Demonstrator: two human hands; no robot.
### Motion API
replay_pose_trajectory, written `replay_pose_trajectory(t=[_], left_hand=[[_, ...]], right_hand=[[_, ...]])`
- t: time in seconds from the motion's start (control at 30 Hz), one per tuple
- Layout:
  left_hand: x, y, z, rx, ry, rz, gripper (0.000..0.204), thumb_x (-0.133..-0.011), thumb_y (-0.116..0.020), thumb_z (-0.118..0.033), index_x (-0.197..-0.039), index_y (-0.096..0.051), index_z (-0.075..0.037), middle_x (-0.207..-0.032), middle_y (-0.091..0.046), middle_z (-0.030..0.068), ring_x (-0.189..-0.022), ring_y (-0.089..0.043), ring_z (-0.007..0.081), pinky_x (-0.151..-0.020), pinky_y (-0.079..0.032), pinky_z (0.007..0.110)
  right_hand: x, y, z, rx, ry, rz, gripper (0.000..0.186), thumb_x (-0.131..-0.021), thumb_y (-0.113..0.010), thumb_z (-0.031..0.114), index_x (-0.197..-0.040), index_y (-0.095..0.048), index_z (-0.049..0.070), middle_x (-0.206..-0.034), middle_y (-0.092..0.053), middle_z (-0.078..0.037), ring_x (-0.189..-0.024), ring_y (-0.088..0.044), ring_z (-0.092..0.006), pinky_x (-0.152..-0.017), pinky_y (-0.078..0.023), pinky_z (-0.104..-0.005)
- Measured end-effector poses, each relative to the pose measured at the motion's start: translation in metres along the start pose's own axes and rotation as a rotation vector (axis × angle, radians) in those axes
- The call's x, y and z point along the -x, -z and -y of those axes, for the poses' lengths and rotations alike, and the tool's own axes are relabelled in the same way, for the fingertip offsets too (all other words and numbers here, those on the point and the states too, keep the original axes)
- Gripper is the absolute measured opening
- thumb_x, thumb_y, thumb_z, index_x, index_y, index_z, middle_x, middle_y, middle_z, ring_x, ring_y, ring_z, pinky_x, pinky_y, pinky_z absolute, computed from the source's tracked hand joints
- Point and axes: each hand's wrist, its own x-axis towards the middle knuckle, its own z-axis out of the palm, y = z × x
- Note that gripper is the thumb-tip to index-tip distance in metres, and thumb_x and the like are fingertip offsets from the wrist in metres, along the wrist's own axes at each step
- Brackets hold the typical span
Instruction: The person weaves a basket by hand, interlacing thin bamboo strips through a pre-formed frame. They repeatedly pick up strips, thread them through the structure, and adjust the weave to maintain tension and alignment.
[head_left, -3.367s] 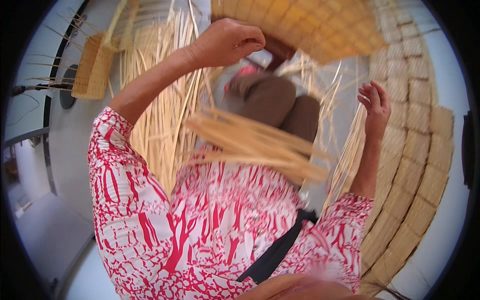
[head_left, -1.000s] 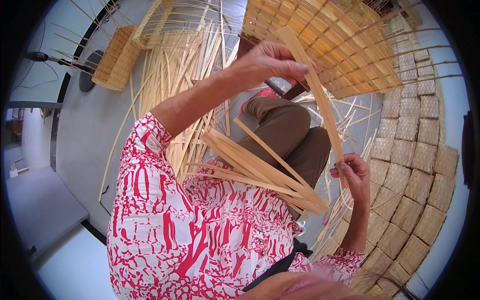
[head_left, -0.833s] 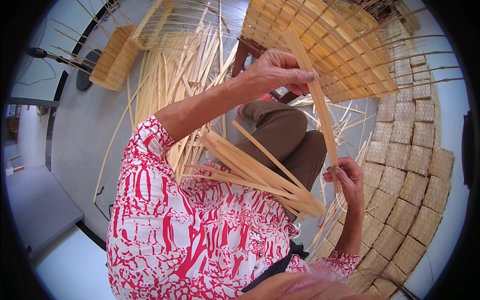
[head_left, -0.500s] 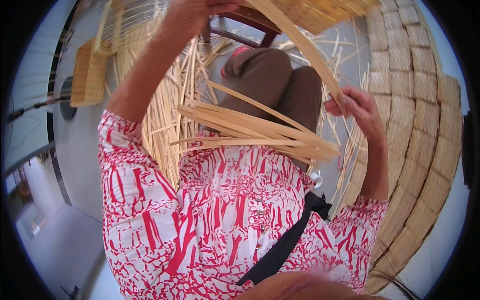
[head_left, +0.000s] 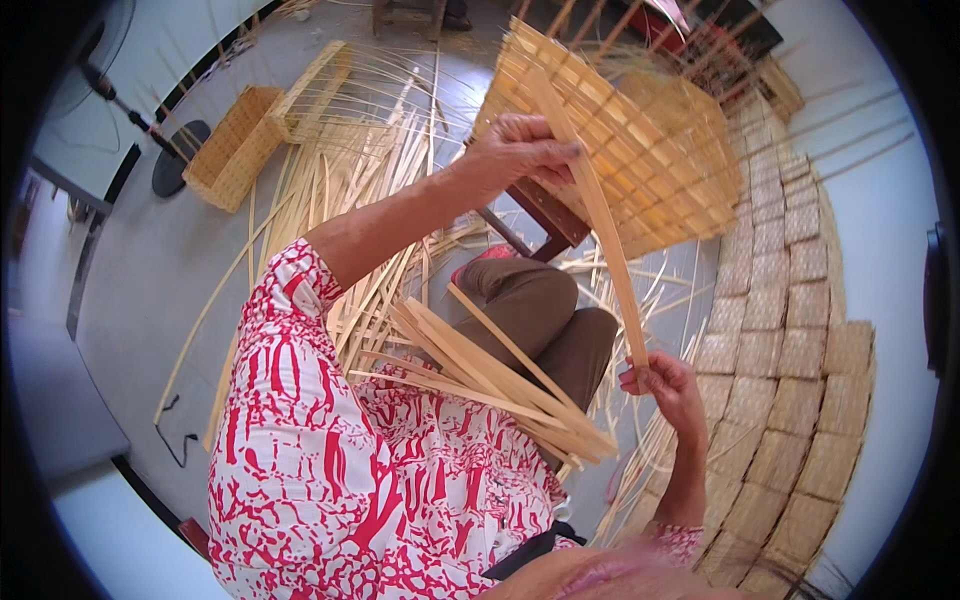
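A long, flat bamboo strip (head_left: 607, 235) slants between my hands in front of the woven piece. My right hand (head_left: 668, 388) pinches its lower end between thumb and fingers. Farther up, my left hand (head_left: 516, 157) is closed at the strip's edge, thumb and fingertips against it. Behind the strip, a partly woven bamboo panel (head_left: 650, 170) with strips sticking out leans tilted over a dark red wooden stool (head_left: 548, 222). Across my lap lies a loose bundle of bamboo strips (head_left: 490, 365).
Many loose strips (head_left: 340, 200) cover the floor at the left. Beyond them stand a rectangular woven basket (head_left: 235, 150) and a fan's round base (head_left: 180, 158). Rows of stacked woven pieces (head_left: 770, 330) line the right side, beside a pale wall.
The view has shifted, bringing more of the woven panel and floor into sight. Both hands now appear lower in the picture, with the strip stretching between them at a steeper slant.
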Motion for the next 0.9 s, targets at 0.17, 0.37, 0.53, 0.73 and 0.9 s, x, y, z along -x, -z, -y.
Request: replay_pose_trajectory(t=[0.17, 0.37, 0.53, 0.73, 0.9], left_hand=[[-0.003, -0.006, -0.021, -0.013, 0.0, 0.02, 0.027, -0.095, -0.067, -0.021, -0.112, -0.069, -0.001, -0.099, -0.073, 0.0083, -0.09, -0.072, 0.0157, -0.079, -0.061, 0.028], [-0.062, 0.004, -0.073, -0.344, -0.487, -0.061, 0.05, -0.095, -0.067, -0.036, -0.132, -0.058, -0.005, -0.118, -0.067, 0.0094, -0.107, -0.065, 0.015, -0.088, -0.055, 0.03], [-0.131, 0.066, -0.107, -0.908, -0.451, -0.261, 0.059, -0.083, -0.08, -0.026, -0.122, -0.055, 0.008, -0.098, -0.071, 0.0144, -0.09, -0.069, 0.0201, -0.078, -0.056, 0.034], [-0.141, 0.022, -0.15, -0.561, -0.67, -0.297, 0.031, -0.09, -0.072, -0.018, -0.111, -0.061, 0.001, -0.082, -0.066, 0.0013, -0.068, -0.054, 0.0043, -0.058, -0.045, 0.022], [-0.134, 0.003, -0.158, -0.839, -0.495, 0.105, 0.044, -0.091, -0.07, -0.018, -0.127, -0.055, 0.002, -0.089, -0.067, 0.0048, -0.074, -0.059, 0.0078, -0.063, -0.049, 0.026]], right_hand=[[-0.006, -0.005, -0.001, 0.338, 0.242, -0.252, 0.014, -0.099, -0.057, 0.005, -0.106, -0.066, -0.004, -0.093, -0.07, -0.007, -0.086, -0.068, -0.0141, -0.082, -0.056, -0.0298], [-0.007, 0.002, -0.023, 0.197, 0.588, -0.794, 0.017, -0.102, -0.052, 0.006, -0.105, -0.066, -0.001, -0.098, -0.068, -0.008, -0.095, -0.066, -0.0166, -0.089, -0.055, -0.0329], [-0.037, 0.034, -0.005, -0.254, 0.547, -1.041, 0.021, -0.103, -0.051, 0.014, -0.116, -0.054, -0.002, -0.113, -0.065, -0.017, -0.102, -0.066, -0.0242, -0.092, -0.057, -0.0391], [-0.113, 0.094, 0.015, -0.646, 0.562, -0.864, 0.02, -0.102, -0.053, 0.014, -0.118, -0.053, 0.001, -0.124, -0.06, -0.014, -0.116, -0.058, -0.0225, -0.093, -0.058, -0.045], [-0.158, 0.115, 0.027, -0.734, 0.62, -0.608, 0.02, -0.101, -0.054, 0.012, -0.118, -0.054, 0.002, -0.123, -0.06, -0.01, -0.113, -0.059, -0.0203, -0.095, -0.056, -0.0481]])
